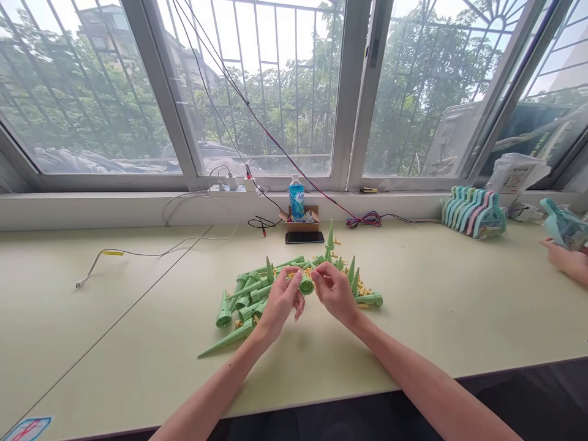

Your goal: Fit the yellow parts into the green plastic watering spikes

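Observation:
Above the front of a pile on the table, my left hand (281, 299) is closed around a green plastic watering spike (306, 285), its round open end facing me. Close on its right side, my right hand (335, 293) has thumb and fingertips pinched together. What those fingertips hold, if anything, is too small to make out. Around and behind both hands lie more green spikes (248, 300), some standing point up, others on their sides. Small yellow plastic pieces (364, 289) are heaped among them, partly hidden by my hands.
Behind the pile lie a black phone (304, 237) and a small cardboard box (312, 225) with a blue-liquid bottle (296, 197). Cables (367, 218) run along the wall. At right, another person's hand (567, 260) holds a bagged teal item (563, 223) near a row of similar ones (475, 211).

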{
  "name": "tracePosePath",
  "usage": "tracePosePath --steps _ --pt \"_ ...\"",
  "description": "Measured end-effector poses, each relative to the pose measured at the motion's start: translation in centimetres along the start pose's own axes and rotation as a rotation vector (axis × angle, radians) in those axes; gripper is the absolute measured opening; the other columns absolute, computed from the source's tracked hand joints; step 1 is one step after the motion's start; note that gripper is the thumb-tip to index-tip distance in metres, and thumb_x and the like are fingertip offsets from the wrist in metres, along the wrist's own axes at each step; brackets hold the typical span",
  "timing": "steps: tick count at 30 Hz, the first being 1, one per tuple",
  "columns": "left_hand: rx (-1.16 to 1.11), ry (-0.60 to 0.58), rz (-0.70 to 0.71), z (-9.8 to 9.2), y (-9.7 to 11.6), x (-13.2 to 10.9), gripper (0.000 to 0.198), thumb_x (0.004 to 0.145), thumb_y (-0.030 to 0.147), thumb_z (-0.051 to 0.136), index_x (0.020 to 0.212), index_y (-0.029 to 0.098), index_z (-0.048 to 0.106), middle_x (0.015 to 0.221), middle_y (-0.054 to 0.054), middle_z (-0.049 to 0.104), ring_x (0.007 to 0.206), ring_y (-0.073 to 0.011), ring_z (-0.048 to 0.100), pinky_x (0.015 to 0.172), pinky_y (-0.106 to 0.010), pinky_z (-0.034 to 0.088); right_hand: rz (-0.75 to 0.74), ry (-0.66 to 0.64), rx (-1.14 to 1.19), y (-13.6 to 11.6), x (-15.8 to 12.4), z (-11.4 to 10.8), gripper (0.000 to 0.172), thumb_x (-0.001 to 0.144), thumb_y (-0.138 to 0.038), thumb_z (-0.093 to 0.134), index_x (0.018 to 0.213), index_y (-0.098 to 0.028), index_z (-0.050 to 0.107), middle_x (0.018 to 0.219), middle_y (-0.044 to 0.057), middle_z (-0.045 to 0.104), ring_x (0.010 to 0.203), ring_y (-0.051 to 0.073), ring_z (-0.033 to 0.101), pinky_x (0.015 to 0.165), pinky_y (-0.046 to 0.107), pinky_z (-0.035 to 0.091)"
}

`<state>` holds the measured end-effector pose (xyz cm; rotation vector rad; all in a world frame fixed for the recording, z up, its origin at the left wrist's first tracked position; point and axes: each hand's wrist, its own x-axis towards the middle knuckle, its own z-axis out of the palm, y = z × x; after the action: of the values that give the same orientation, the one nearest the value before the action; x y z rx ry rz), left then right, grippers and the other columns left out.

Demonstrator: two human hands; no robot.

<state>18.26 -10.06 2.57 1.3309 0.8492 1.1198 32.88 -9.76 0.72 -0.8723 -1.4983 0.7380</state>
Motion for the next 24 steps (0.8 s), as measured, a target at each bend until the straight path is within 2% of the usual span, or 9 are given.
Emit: tracePosePath --steps 3,8,15,19,24 --pt "0.069 0.033 0.083 0.1 -0.2 -0.1 0.037 0.086 0.05 0.06 0.106 0.023 0.046 0.07 0.006 0.053 0.035 -0.0049 0.044 0.032 -0.017 0.035 0.015 0.006 -0.013 0.1 0.1 0.0 0.032 0.094 -0.048 0.052 0.077 -0.021 0.048 0.058 -0.006 0.042 0.043 0.009 0.038 0.042 0.024 0.03" --pt "0.207 0.027 0.197 -0.1 -0.8 -0.2 0.038 0.088 0.042 0.061 0.116 0.027 0.042 0.096 0.001 0.057 0.041 -0.0013 0.045 0.036 -0.016 0.037 0.03 0.024 -0.035 0.1 0.2 -0.1 0.031 0.093 -0.044 0.054 0.075 -0.02 0.048 0.057 -0.005 0.042 0.046 0.009 0.038 0.044 0.024 0.031" --pt "0.469 0.094 0.35 -0.1 -1.3 -0.4 0.039 0.09 0.033 0.058 0.124 0.03 0.039 0.105 -0.002 0.057 0.046 -0.0011 0.039 0.041 -0.016 0.035 0.057 0.063 -0.063 0.0 0.3 0.0 0.032 0.092 -0.043 0.055 0.071 -0.02 0.048 0.056 -0.004 0.045 0.048 0.01 0.039 0.045 0.024 0.031" --pt "0.466 0.115 0.345 0.1 -1.2 -0.4 0.041 0.09 0.036 0.058 0.124 0.03 0.037 0.108 -0.003 0.057 0.046 -0.002 0.044 0.042 -0.018 0.04 0.07 0.086 -0.064 0.1 0.3 0.1 0.032 0.093 -0.044 0.054 0.072 -0.02 0.048 0.055 -0.005 0.045 0.046 0.01 0.04 0.045 0.024 0.031" --pt "0.393 0.172 0.269 0.2 -0.9 -0.3 0.031 0.093 0.045 0.052 0.113 0.023 0.046 0.101 -0.003 0.057 0.045 -0.0031 0.048 0.04 -0.018 0.039 0.053 0.1 -0.044 0.4 0.2 0.1 0.03 0.095 -0.046 0.052 0.078 -0.02 0.05 0.058 -0.005 0.045 0.046 0.01 0.04 0.044 0.023 0.03"
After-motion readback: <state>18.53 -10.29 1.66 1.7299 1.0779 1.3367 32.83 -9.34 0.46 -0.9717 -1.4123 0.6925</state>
